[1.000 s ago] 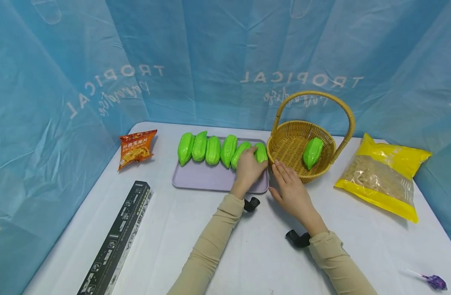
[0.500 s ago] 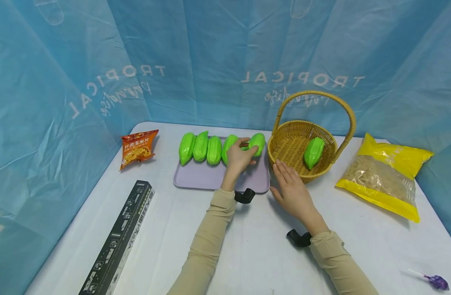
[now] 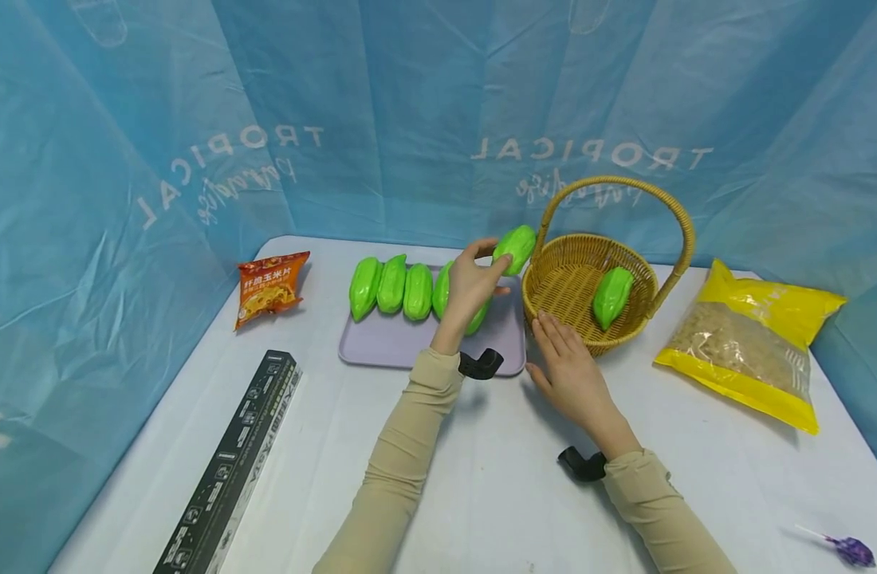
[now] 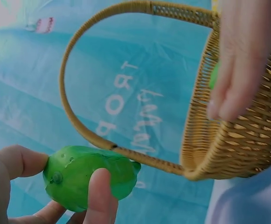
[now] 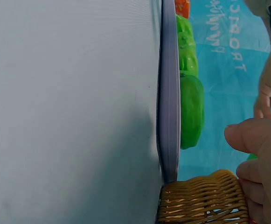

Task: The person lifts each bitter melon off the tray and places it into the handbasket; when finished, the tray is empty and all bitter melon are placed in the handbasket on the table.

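Observation:
My left hand holds a green, ribbed star fruit between thumb and fingers, raised above the right end of a lilac tray. In the left wrist view the held star fruit shows its stem end, with the basket's handle behind it. Several more star fruit lie in a row on the tray, some partly covered by the left hand. My right hand rests with straight fingers on the front left rim of a wicker basket. Inside the basket lies one star fruit.
An orange snack bag lies at the back left, and a long black box stretches along the left side. A yellow bag lies right of the basket. Near the front right corner is a purple lollipop. Blue curtains surround the table.
The left hand has taken the rightmost star fruit off the tray and lifted it up and slightly right, beside the basket handle. The right hand has stayed at the basket's rim.

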A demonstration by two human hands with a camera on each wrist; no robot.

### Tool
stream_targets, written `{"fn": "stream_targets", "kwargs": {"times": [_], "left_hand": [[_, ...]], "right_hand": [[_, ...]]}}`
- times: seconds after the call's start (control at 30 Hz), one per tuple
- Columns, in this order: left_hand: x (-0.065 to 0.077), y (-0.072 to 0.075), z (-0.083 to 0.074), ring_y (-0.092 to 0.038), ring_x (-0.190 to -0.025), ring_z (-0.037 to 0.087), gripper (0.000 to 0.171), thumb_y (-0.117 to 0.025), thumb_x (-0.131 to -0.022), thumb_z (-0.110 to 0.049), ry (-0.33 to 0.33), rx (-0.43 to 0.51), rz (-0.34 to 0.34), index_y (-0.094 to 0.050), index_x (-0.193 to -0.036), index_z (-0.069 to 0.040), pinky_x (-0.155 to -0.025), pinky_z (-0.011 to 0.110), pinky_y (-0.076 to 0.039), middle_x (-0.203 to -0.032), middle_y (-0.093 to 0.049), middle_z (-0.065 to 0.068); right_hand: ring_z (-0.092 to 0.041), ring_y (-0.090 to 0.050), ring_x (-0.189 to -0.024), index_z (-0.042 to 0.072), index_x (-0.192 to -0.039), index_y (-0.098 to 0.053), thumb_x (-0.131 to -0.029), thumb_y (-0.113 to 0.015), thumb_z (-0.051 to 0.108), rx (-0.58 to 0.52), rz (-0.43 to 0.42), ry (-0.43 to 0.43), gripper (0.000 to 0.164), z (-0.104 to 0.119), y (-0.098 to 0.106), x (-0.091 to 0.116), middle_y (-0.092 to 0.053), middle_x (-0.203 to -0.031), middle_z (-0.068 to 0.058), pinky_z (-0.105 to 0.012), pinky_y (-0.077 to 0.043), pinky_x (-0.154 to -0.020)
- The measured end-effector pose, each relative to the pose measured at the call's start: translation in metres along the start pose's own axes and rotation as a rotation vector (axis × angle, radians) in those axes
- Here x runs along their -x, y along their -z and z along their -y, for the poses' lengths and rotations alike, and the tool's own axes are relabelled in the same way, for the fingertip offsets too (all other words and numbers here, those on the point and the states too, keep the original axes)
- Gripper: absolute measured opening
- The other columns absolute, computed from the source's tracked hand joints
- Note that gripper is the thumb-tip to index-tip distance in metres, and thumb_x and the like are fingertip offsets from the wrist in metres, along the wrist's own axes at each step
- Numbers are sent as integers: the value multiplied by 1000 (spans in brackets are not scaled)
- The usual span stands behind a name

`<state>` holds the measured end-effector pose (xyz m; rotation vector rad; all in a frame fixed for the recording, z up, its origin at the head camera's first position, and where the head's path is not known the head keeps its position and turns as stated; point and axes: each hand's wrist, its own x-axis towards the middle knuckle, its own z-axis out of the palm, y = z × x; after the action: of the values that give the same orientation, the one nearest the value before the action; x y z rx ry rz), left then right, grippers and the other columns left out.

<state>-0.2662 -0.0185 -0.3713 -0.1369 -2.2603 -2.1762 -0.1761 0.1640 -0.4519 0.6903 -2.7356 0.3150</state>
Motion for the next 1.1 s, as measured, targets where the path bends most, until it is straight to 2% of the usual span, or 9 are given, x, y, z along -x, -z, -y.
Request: {"fn": "stream_targets", "kwargs": {"times": [0.2, 0.4, 0.5, 0.63, 0.87, 1.1], "left_hand": [[6, -3, -12, -70, -78, 19, 44, -64, -94, -21, -46, -8, -14, -53, -136, -12, -62, 28, -59, -128, -55, 10], [19, -2, -20, -69, -87, 24, 42, -63, -95, -18, -55, 28, -4, -53, -135, -13, -64, 29, -60, -131, -54, 10], [26, -4, -24, -68, -97, 27, 41, -62, -96, -16, -37, 62, 44, -53, -136, -11, -72, 39, -60, -133, -53, 11], [29, -11, -26, -66, -101, 29, 41, -61, -96, -16, -17, 94, 117, -53, -136, -9, -80, 48, -58, -133, -52, 13], [13, -33, -32, -65, -97, 33, 39, -62, -96, -17, -9, 76, 138, -56, -134, -9, -67, 31, -60, -127, -55, 11], [-12, -57, -44, -66, -83, 20, 37, -61, -96, -22, -2, -62, 153, -57, -132, -12, -62, 25, -58, -124, -58, 10]], "right_hand": [[-37, -34, -142, -4, -147, -35, -93, -64, 27, 4, -13, 9, 69, 0, -1, 0, -33, -155, -21, -52, -28, -116], [-37, -34, -142, -5, -147, -36, -93, -64, 28, 9, -12, 14, 69, 0, -1, 0, -33, -155, -21, -52, -27, -116], [-37, -34, -142, -5, -147, -36, -92, -65, 28, 10, -17, 16, 70, 0, -1, 0, -33, -155, -21, -52, -28, -116], [-37, -33, -143, -5, -147, -36, -92, -65, 28, 4, -10, 12, 70, 0, -1, 0, -32, -155, -21, -52, -27, -116], [-38, -35, -142, -6, -146, -37, -91, -67, 27, 29, -10, 22, 71, -1, -1, 0, -34, -154, -22, -52, -29, -116], [-37, -37, -140, -6, -142, -43, -88, -71, 24, 20, -73, 46, 68, -3, -3, 0, -38, -152, -23, -52, -30, -115]]}}
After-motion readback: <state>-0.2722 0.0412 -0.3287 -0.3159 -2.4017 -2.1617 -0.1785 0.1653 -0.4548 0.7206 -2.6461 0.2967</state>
